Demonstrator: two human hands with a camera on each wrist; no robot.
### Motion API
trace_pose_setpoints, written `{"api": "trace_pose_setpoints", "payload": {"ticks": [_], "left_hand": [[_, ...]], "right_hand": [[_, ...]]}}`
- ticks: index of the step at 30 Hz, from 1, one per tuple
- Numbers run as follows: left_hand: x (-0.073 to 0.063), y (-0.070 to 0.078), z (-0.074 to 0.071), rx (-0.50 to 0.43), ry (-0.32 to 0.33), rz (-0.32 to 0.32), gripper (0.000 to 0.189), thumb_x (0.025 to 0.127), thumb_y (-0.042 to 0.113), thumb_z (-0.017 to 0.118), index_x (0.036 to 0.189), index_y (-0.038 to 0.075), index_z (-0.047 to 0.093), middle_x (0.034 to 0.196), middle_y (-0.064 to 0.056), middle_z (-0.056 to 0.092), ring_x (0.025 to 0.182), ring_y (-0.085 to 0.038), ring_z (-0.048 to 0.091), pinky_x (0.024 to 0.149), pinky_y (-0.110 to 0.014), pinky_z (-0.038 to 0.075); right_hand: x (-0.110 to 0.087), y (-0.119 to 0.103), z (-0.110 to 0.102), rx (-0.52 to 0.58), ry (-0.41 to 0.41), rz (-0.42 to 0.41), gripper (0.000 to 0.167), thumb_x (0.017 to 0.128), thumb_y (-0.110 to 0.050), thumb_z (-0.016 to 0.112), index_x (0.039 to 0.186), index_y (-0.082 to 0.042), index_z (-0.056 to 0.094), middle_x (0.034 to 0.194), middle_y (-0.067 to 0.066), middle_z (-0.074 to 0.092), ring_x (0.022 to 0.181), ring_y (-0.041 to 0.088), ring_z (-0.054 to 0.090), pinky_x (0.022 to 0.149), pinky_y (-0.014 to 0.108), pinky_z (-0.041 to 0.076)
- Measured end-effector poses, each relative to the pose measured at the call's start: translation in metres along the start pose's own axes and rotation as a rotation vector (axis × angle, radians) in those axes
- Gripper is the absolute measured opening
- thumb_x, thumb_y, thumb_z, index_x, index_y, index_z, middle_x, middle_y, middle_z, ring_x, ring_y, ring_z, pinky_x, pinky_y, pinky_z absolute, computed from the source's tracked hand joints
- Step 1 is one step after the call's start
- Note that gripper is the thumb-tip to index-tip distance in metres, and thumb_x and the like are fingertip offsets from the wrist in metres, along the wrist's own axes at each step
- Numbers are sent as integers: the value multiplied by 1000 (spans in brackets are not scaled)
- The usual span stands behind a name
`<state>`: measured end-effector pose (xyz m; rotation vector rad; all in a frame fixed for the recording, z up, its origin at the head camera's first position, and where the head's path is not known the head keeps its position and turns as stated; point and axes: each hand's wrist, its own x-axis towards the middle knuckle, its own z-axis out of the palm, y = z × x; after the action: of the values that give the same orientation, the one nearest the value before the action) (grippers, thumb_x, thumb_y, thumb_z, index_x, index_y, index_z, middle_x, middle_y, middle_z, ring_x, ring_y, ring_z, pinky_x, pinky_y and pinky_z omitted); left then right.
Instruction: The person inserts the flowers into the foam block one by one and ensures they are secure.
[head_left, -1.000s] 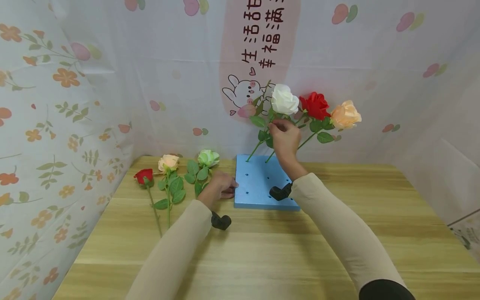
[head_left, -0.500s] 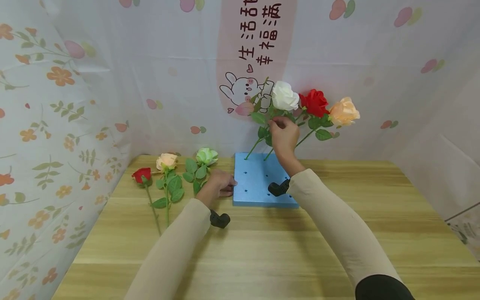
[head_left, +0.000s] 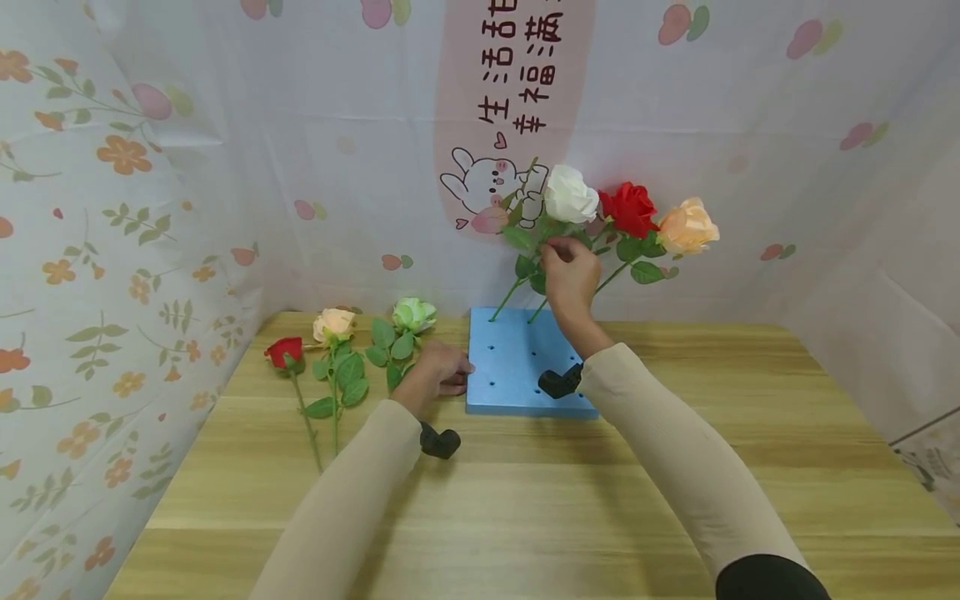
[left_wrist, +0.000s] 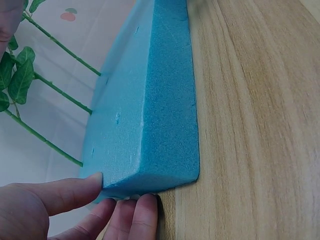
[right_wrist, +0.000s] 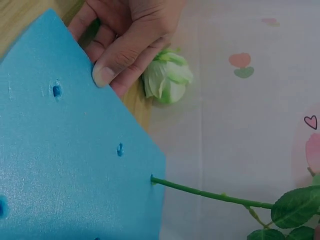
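Note:
A blue foam board (head_left: 510, 367) with small holes lies flat on the table. A white rose (head_left: 570, 196), a red rose (head_left: 632, 208) and a peach rose (head_left: 687, 225) stand in it on tilted green stems. My right hand (head_left: 572, 279) pinches the white rose just below its bloom; leaves partly hide the fingertips. My left hand (head_left: 438, 371) holds the board's left edge. In the left wrist view, its thumb (left_wrist: 75, 192) presses the top edge while the fingers curl against the side. The right wrist view also shows this left hand (right_wrist: 132, 45) on the board.
Left of the board lie a red rose (head_left: 285, 352), a peach rose (head_left: 333, 325) and a pale green rose (head_left: 414, 314), leafy stems towards me. A printed cloth (head_left: 337, 150) hangs behind and beside the wooden table (head_left: 510, 508).
The view has shifted slightly. Both hands stay in place, the right at the white rose and the left at the board's edge.

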<state>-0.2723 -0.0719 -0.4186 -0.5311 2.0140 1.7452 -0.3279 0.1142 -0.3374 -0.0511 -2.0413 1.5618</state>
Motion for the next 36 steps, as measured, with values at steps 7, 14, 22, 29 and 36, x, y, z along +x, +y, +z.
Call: {"api": "trace_pose_setpoints", "payload": {"ticks": [7, 14, 22, 29, 36], "left_hand": [[2, -2, 1, 18, -3, 9, 28, 88, -1, 66, 116, -1, 62, 99, -11, 57, 81, -20, 56, 77, -32, 58], [2, -4, 1, 10, -17, 4, 32, 89, -2, 65, 120, 0, 60, 94, -9, 55, 79, -20, 55, 78, -33, 58], [1, -5, 1, 6, -10, 23, 30, 89, -2, 65, 118, 0, 61, 90, -9, 55, 76, -20, 55, 74, -33, 58], [-3, -5, 4, 15, 13, 68, 24, 90, -3, 62, 114, -2, 62, 88, -8, 53, 76, -20, 54, 71, -34, 57], [-4, -7, 6, 82, 51, 109, 19, 91, -1, 61, 109, -3, 64, 91, -9, 56, 78, -21, 55, 72, -35, 57]], "right_hand": [[-6, 3, -9, 6, -27, 4, 20, 93, -17, 64, 103, -2, 72, 95, 13, 70, 75, 12, 63, 68, 19, 53], [-12, 4, -16, -11, -49, 2, 20, 92, -18, 65, 103, -3, 73, 93, 12, 71, 77, 13, 64, 69, 20, 53], [-22, 2, -26, -12, -68, 38, 17, 92, -18, 67, 99, -5, 74, 89, 8, 71, 76, 12, 63, 66, 20, 51], [-32, 5, -40, 67, -153, 69, 22, 93, -14, 66, 105, 3, 70, 95, 14, 70, 84, 23, 69, 75, 22, 57], [-37, 8, -53, 61, -198, 92, 23, 94, -13, 64, 108, 5, 68, 102, 20, 69, 86, 22, 70, 79, 31, 58]]}}
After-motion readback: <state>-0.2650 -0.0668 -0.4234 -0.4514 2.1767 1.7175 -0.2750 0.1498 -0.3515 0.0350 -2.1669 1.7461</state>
